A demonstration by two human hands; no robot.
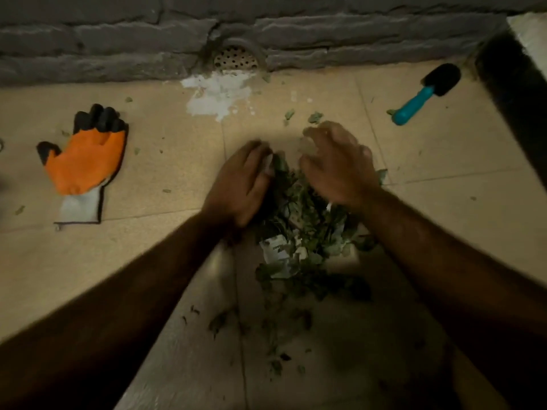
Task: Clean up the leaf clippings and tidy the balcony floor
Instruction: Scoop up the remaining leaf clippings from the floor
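Head view looks down on a pile of dark green leaf clippings (307, 232) lying on a beige tiled balcony floor (148, 261), between two bare forearms. The pile's long axis runs from the person toward the wall: it is thickest between the wrists and thins into a loose trail of scraps at the near end. A crumpled white paper scrap with dark print (275, 250) sits in the heap. The left hand (241, 187) lies with its fingers straight and together, its edge pressed against the left side of the pile, gripping nothing. The right hand (337, 164) hangs over the pile's far end with its fingers bent like a rake; it is blurred, and I cannot tell whether they close on any leaves. Stray leaf bits are scattered over the tiles around the heap. Well off to the left lies an orange work glove with black fingertips and a grey cuff (85, 164), flat, fingers toward the wall. At the far right lies a small garden trowel with a teal handle and black blade (426, 94), blade toward the wall. A grey rough brick wall (88, 39) borders the floor, with a round perforated drain grille (236, 58) at its base and a white patch of plaster (217, 94) on the tiles just before it.
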